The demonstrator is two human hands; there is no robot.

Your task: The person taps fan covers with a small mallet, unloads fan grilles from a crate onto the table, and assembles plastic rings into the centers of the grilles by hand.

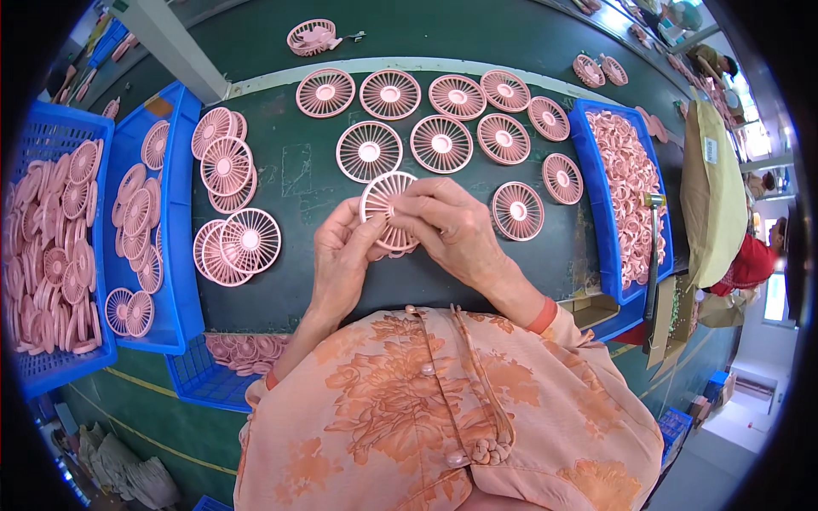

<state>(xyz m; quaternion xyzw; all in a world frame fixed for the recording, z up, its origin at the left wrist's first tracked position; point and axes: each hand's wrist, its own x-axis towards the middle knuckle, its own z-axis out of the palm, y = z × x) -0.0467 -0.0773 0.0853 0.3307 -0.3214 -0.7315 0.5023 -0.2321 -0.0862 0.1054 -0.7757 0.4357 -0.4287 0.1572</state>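
A round pink fan grille (375, 198) with spokes is held up, tilted, over the near middle of the green table. My left hand (342, 251) grips its lower left rim, thumb on the face. From the right, my right hand (456, 228) has its fingers closed at the grille's hub and right side; they hide whether a small part is between them. A bit of another pink piece shows just below the grille. Beyond my hands, several pink grilles lie spread flat, among them a grille (441, 143) just past my right hand and another grille (517, 210) beside it.
Overlapping grilles (250, 241) lie at the table's left. Left of them stand blue crates (181, 230) of grilles. A blue bin (607, 264) at the right holds many small pink parts, with a hammer (654, 247) lying along its right side. A pink basket-shaped piece (312, 37) sits at the far side.
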